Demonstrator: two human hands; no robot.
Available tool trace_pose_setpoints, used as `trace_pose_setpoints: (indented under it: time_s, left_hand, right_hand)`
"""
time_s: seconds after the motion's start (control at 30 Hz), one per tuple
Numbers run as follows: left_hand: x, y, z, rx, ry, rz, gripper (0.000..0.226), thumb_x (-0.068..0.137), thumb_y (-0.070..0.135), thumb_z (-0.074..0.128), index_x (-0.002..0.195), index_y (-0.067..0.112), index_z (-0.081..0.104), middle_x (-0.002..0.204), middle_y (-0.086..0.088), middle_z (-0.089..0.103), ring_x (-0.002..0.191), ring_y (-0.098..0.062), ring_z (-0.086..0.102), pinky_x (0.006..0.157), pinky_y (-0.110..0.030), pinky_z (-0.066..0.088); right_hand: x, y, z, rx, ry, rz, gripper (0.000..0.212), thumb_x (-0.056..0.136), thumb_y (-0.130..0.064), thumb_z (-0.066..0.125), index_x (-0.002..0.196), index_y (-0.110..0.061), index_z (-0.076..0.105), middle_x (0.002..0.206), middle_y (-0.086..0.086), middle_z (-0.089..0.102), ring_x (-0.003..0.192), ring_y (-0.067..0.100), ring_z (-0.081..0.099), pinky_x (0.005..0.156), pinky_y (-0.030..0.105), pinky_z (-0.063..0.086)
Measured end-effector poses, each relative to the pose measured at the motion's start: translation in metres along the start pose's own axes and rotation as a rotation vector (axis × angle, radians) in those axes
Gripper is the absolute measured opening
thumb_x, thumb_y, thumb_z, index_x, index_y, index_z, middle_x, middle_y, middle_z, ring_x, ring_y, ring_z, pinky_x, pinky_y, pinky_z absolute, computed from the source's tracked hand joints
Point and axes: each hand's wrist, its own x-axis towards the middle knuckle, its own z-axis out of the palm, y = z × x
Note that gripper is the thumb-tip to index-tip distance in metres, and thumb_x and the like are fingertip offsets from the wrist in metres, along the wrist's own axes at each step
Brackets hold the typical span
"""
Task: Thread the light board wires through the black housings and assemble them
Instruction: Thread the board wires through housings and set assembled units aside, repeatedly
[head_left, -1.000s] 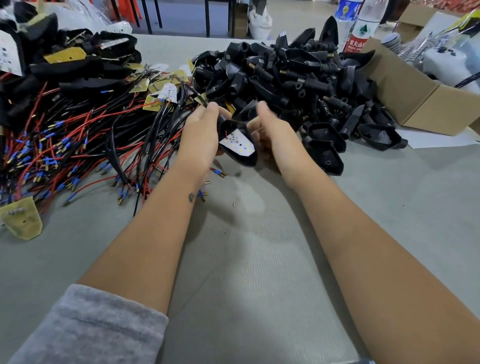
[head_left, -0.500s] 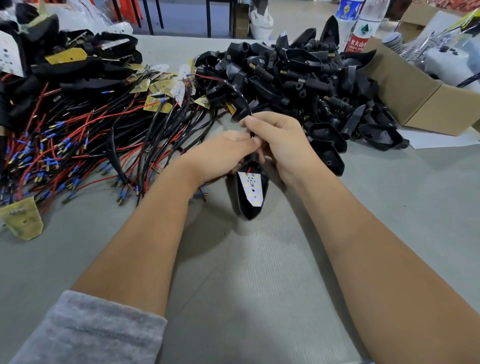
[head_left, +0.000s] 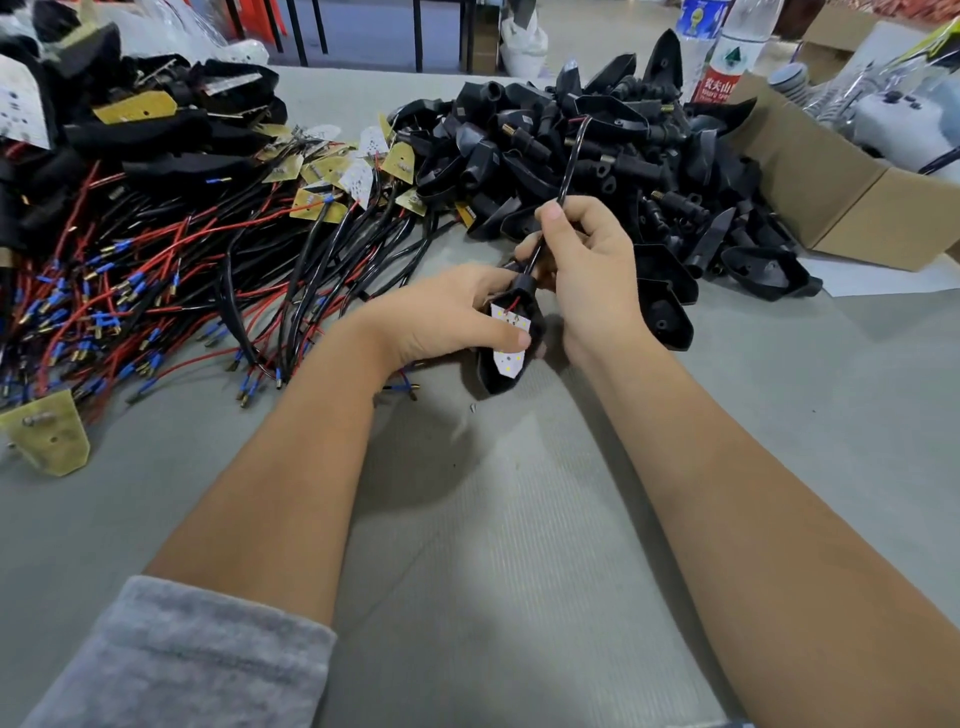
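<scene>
Right now my left hand (head_left: 447, 317) grips the black housing (head_left: 501, 371) with its light board (head_left: 510, 338) near the table's middle, while my right hand (head_left: 587, 270) pinches the black wire (head_left: 569, 166) rising from its far end.

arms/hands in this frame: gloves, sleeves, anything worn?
No gloves: the left hand and right hand are bare, with no rings, watch or bands visible. The left arm has a grey knit sleeve pushed up the forearm. The right forearm is bare as far as shown.

Right hand (head_left: 587, 270) lifted from housing (head_left: 498, 379), now pinching wire (head_left: 569, 171) drawn up toward housing pile (head_left: 597, 150). Left hand (head_left: 441, 317) thumb now pressing light board (head_left: 510, 338) into housing.
</scene>
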Motion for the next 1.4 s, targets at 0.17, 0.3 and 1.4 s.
trace_pose_setpoints:
  time_s: [0.17,0.3,1.4]
  left_hand:
    - [-0.001,-0.006,-0.005,0.009,0.097,-0.057,0.065,0.083,0.009,0.075,0.141,0.015,0.047,0.116,0.014,0.063,0.087,0.023,0.057,0.076,0.000,0.043]
    - [0.001,-0.009,-0.002,0.019,0.202,-0.059,0.063,0.074,0.014,0.083,0.132,0.017,0.058,0.085,0.014,0.063,0.077,0.005,0.057,0.071,-0.008,0.044]
    - [0.008,-0.018,-0.034,-1.265,1.047,0.060,0.029,0.105,0.010,0.034,0.082,0.011,0.052,0.058,0.003,0.046,0.038,-0.005,0.040,0.042,-0.017,0.037]
  right_hand:
    - [0.000,0.002,0.001,-0.081,0.008,-0.015,0.017,0.103,-0.020,0.046,0.087,-0.017,0.051,0.058,-0.002,0.065,0.066,0.018,0.064,0.076,0.043,0.056]
    - [0.000,0.002,0.001,-0.163,0.026,-0.050,0.016,0.104,-0.021,0.043,0.089,-0.017,0.049,0.053,-0.001,0.062,0.061,0.014,0.061,0.070,0.039,0.055]
    - [-0.020,-0.020,0.007,-0.440,-0.825,0.170,0.015,0.094,-0.006,0.060,0.082,0.003,0.061,0.061,0.014,0.055,0.042,0.009,0.045,0.042,0.020,0.035]
